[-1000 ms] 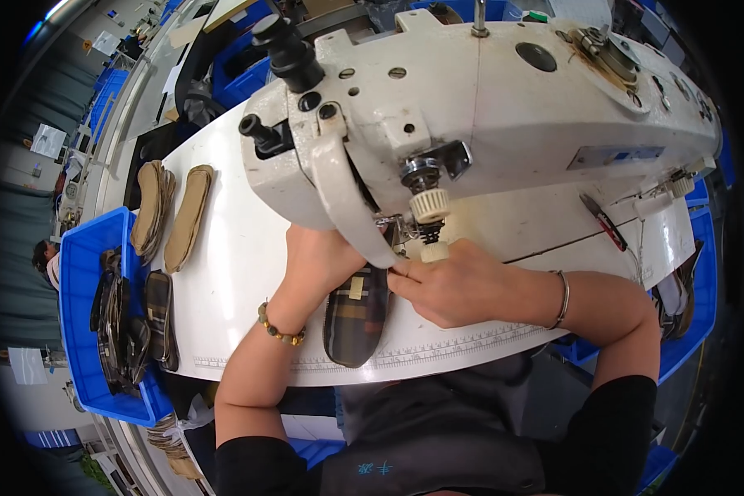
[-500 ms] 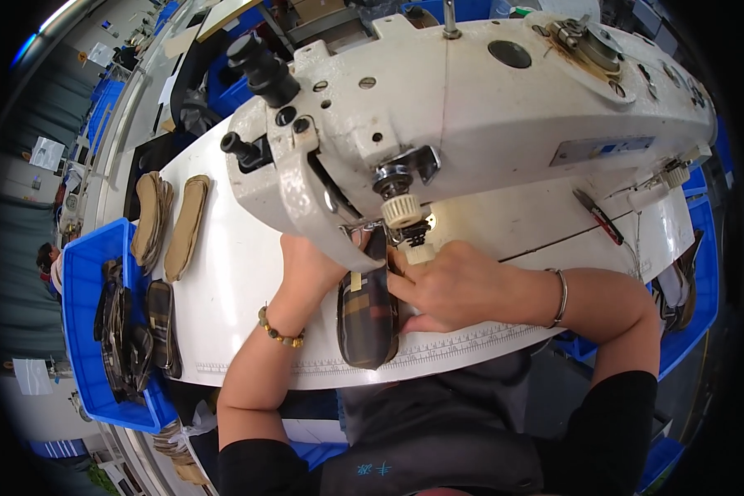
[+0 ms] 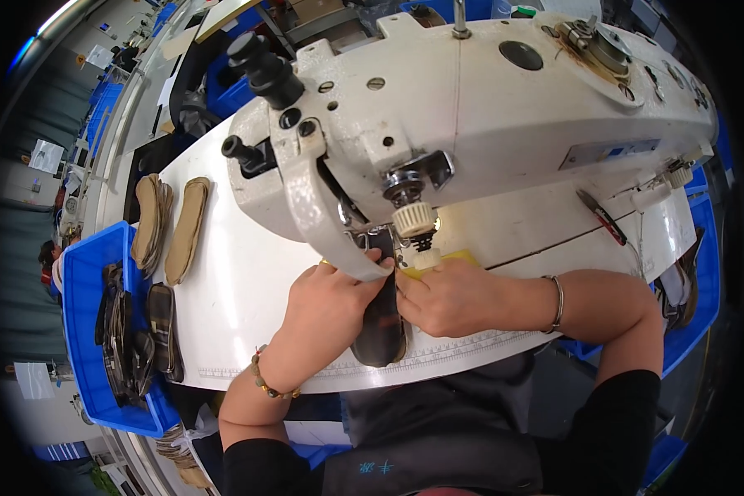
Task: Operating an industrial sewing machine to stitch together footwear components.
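Note:
A dark plaid, sole-shaped fabric piece [image 3: 380, 335] lies lengthwise under the head of a white sewing machine [image 3: 471, 107]. Its far end runs beneath the presser area, partly hidden by the machine's curved lever and my fingers. My left hand [image 3: 326, 310] comes in from the left, with thumb and fingertips closed on the piece just in front of the needle area. On the opposite edge, my right hand [image 3: 450, 298] has its fingers curled against the piece, gripping its side. Behind the right knuckles shows a yellow flat part [image 3: 459, 258] on the machine bed.
Tan sole-shaped pieces [image 3: 147, 223] lie stacked at the left of the white table, beside another tan piece [image 3: 188, 230]. A blue bin [image 3: 99, 248] holds dark plaid pieces. A red-and-black cutting tool [image 3: 601, 217] rests at right. A ruler strip [image 3: 446, 350] follows the front edge.
My left hand has come back toward me from behind the lever, its fingers now on top of the piece. The piece has shifted slightly right; more yellow shows by my right hand.

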A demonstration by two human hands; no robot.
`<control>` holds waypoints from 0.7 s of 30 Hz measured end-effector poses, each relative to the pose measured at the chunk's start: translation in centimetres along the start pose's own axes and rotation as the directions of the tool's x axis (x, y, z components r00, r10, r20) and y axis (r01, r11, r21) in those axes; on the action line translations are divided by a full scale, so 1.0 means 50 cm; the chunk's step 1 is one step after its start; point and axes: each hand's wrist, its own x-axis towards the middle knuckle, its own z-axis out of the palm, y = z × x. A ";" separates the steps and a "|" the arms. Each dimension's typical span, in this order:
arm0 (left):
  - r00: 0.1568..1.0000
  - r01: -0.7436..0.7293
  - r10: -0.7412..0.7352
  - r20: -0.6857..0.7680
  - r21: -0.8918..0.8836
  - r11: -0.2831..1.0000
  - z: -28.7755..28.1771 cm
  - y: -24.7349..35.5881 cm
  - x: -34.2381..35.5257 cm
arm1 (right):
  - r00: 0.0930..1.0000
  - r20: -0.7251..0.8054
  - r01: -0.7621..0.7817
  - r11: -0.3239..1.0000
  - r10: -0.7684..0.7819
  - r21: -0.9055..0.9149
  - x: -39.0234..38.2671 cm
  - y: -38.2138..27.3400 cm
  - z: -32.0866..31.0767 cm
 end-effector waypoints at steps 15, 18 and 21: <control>0.995 0.093 -0.094 0.024 0.016 0.996 0.024 -0.007 0.021 | 0.994 -0.053 -0.094 0.995 0.092 -0.039 0.000 0.025 0.005; 0.994 0.109 -0.109 0.022 0.011 0.994 0.029 -0.018 0.020 | 0.991 -0.083 -0.107 0.994 0.107 0.007 0.002 0.028 0.007; 0.999 0.048 -0.048 -0.012 0.033 0.998 0.025 -0.021 0.012 | 0.994 -0.035 -0.110 0.991 0.108 -0.072 0.002 0.015 -0.002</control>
